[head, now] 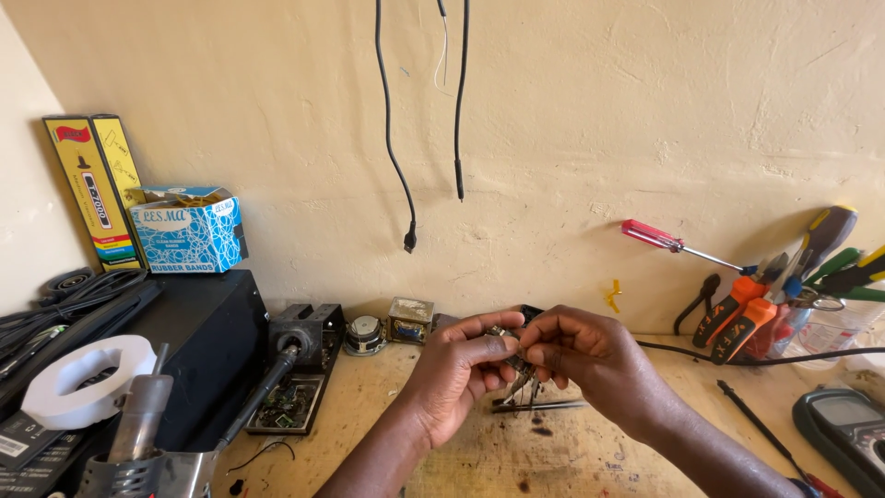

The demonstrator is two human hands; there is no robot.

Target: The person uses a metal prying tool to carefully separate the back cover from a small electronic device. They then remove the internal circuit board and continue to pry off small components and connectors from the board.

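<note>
Head view: left hand (458, 362) and right hand (590, 355) meet above the worktop (461, 452), each grip pinching a small wired part (518, 364). Tweezers (539, 405) lie just below; bare wood spreads toward the near edge.

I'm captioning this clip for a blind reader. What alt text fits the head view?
Two bare hands, the left hand and the right hand, pinch a small wired electronic part between their fingertips over a scuffed wooden workbench. A soldering iron lies at left; screwdrivers and pliers in a holder stand at right.
</note>
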